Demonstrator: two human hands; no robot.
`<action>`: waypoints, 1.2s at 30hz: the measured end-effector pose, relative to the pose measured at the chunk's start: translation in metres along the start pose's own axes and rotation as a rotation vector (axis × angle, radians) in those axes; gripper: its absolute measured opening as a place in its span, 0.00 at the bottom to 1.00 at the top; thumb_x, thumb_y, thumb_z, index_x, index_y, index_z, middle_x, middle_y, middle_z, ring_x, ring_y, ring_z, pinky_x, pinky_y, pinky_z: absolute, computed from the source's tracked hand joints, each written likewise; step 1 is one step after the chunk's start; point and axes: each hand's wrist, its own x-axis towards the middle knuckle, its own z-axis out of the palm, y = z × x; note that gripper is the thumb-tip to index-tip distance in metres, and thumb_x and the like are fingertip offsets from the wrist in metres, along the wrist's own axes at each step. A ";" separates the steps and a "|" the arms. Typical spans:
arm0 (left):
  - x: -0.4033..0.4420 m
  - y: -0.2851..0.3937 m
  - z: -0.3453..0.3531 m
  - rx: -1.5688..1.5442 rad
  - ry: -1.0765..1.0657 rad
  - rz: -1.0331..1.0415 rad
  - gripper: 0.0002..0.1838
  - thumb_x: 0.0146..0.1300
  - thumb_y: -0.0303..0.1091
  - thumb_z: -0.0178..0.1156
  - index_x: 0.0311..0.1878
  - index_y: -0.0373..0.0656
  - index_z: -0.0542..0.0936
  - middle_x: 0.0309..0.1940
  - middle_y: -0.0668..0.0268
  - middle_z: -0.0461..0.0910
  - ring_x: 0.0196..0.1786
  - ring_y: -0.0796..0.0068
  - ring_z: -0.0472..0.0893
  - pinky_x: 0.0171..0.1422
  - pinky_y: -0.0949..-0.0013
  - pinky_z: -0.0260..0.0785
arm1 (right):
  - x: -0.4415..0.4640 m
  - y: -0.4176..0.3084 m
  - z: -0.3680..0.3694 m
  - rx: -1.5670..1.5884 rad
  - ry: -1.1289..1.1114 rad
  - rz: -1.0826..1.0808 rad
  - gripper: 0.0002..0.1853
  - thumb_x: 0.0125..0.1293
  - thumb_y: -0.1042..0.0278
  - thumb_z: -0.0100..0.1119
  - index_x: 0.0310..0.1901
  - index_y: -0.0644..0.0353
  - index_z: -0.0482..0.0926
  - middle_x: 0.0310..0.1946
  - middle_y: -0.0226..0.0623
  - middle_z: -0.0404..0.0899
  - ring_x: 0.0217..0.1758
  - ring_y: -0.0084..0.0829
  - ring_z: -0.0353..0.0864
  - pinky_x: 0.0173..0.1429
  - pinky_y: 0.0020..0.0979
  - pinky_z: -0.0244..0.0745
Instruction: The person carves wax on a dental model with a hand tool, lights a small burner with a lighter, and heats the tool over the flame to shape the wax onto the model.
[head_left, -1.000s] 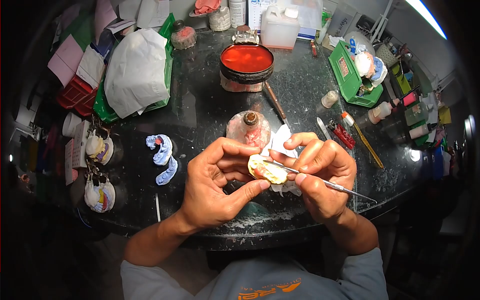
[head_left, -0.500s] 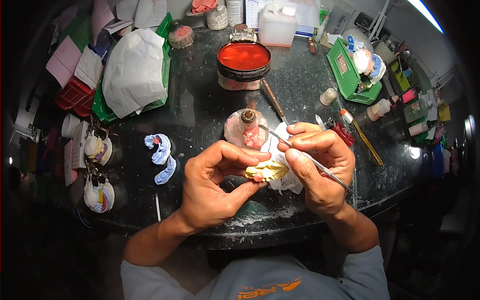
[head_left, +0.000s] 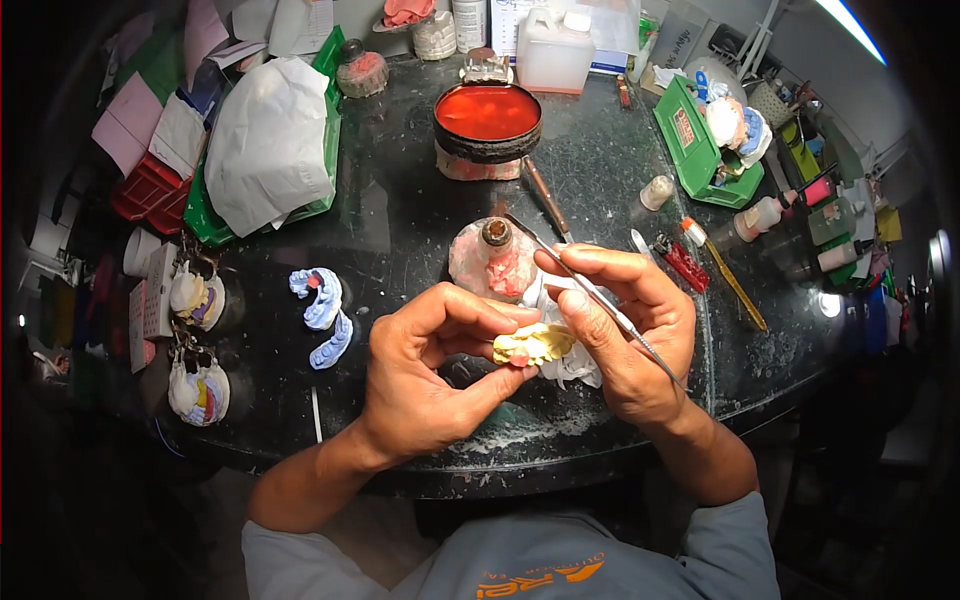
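Observation:
Between the thumb and fingers of my left hand is a yellow dental cast with a small pink patch on its near side. My right hand grips a thin metal wax carver like a pen, its upper tip near the neck of a wax-spattered spirit burner. The carver's tip is apart from the cast. Crumpled white tissue lies behind the cast, partly covered by my hands.
A round pan of red wax stands at the back, a brown-handled tool leaning by it. Blue casts and articulated models sit left. Green trays, a yellow brush and a red tool lie right.
My right hand has shifted slightly left and the carver's tip has moved up and left toward the burner. The cast has turned a little in my left hand, which stays in place.

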 end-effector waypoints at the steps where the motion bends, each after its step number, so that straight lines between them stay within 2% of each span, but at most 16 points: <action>1: 0.000 -0.001 0.000 0.004 0.004 -0.001 0.16 0.55 0.14 0.72 0.44 0.33 0.78 0.47 0.54 0.84 0.51 0.71 0.87 0.54 0.73 0.83 | 0.000 0.001 0.000 -0.006 -0.013 -0.001 0.15 0.70 0.81 0.62 0.57 0.69 0.78 0.54 0.46 0.83 0.57 0.31 0.84 0.64 0.32 0.79; 12: 0.000 0.000 0.000 0.013 0.013 -0.005 0.16 0.55 0.16 0.73 0.45 0.32 0.78 0.46 0.55 0.84 0.50 0.71 0.87 0.53 0.73 0.83 | 0.001 0.001 -0.001 -0.022 -0.031 0.031 0.16 0.70 0.79 0.63 0.59 0.69 0.78 0.53 0.46 0.84 0.58 0.30 0.84 0.64 0.32 0.79; 15: 0.000 0.000 0.001 0.013 0.025 0.003 0.16 0.55 0.15 0.72 0.45 0.32 0.78 0.45 0.55 0.85 0.50 0.71 0.87 0.52 0.73 0.83 | -0.001 0.001 -0.001 -0.051 0.000 -0.014 0.13 0.70 0.80 0.61 0.55 0.70 0.78 0.52 0.47 0.83 0.57 0.32 0.84 0.62 0.33 0.81; 18: 0.001 0.006 -0.003 0.043 -0.035 -0.052 0.22 0.53 0.12 0.71 0.48 0.32 0.72 0.50 0.44 0.83 0.55 0.63 0.86 0.60 0.66 0.82 | -0.002 0.000 -0.004 0.022 0.038 -0.102 0.08 0.69 0.82 0.60 0.48 0.73 0.78 0.49 0.48 0.81 0.55 0.33 0.84 0.59 0.34 0.83; 20: 0.001 0.006 -0.003 0.038 -0.027 -0.047 0.22 0.53 0.12 0.71 0.48 0.32 0.72 0.50 0.44 0.83 0.54 0.63 0.86 0.60 0.65 0.82 | -0.003 -0.001 -0.011 0.015 -0.018 -0.180 0.06 0.68 0.81 0.60 0.44 0.73 0.77 0.49 0.48 0.79 0.53 0.33 0.83 0.58 0.33 0.84; 22: 0.001 0.006 -0.003 0.055 -0.014 -0.040 0.22 0.53 0.12 0.71 0.48 0.32 0.72 0.49 0.44 0.83 0.54 0.63 0.86 0.59 0.65 0.83 | -0.003 0.000 -0.012 -0.016 -0.047 -0.247 0.05 0.65 0.81 0.61 0.40 0.71 0.77 0.45 0.47 0.79 0.52 0.35 0.82 0.56 0.34 0.84; 25: -0.001 0.003 -0.005 0.140 0.020 0.005 0.22 0.52 0.13 0.72 0.47 0.32 0.73 0.48 0.45 0.84 0.53 0.63 0.87 0.57 0.66 0.83 | -0.006 0.003 -0.011 -0.095 -0.051 -0.330 0.04 0.60 0.81 0.62 0.36 0.68 0.76 0.34 0.42 0.82 0.50 0.40 0.82 0.52 0.37 0.84; 26: -0.002 0.003 -0.004 0.187 0.037 0.042 0.22 0.52 0.13 0.73 0.47 0.32 0.73 0.47 0.46 0.84 0.52 0.63 0.87 0.56 0.67 0.83 | -0.005 -0.001 -0.006 -0.149 -0.024 -0.362 0.05 0.57 0.83 0.61 0.33 0.65 0.76 0.26 0.38 0.81 0.49 0.43 0.83 0.50 0.41 0.83; 30: -0.003 0.000 -0.006 0.368 0.070 0.221 0.20 0.49 0.14 0.74 0.44 0.33 0.76 0.46 0.47 0.84 0.49 0.65 0.88 0.52 0.69 0.84 | -0.008 -0.006 -0.004 -0.278 -0.076 -0.441 0.11 0.51 0.86 0.64 0.31 0.62 0.72 0.24 0.38 0.81 0.44 0.45 0.85 0.52 0.43 0.83; 34: -0.003 0.000 -0.008 0.392 0.077 0.249 0.20 0.47 0.14 0.74 0.42 0.34 0.77 0.43 0.48 0.85 0.46 0.67 0.88 0.50 0.70 0.83 | -0.010 -0.008 0.001 -0.304 -0.077 -0.440 0.13 0.50 0.86 0.66 0.30 0.61 0.71 0.23 0.37 0.80 0.45 0.45 0.85 0.52 0.43 0.83; 36: -0.002 0.000 -0.008 0.396 0.076 0.258 0.20 0.47 0.15 0.75 0.42 0.34 0.77 0.41 0.49 0.86 0.45 0.68 0.88 0.49 0.70 0.83 | -0.012 -0.009 -0.003 -0.301 -0.156 -0.407 0.11 0.56 0.87 0.60 0.34 0.62 0.69 0.27 0.39 0.78 0.52 0.42 0.79 0.59 0.50 0.83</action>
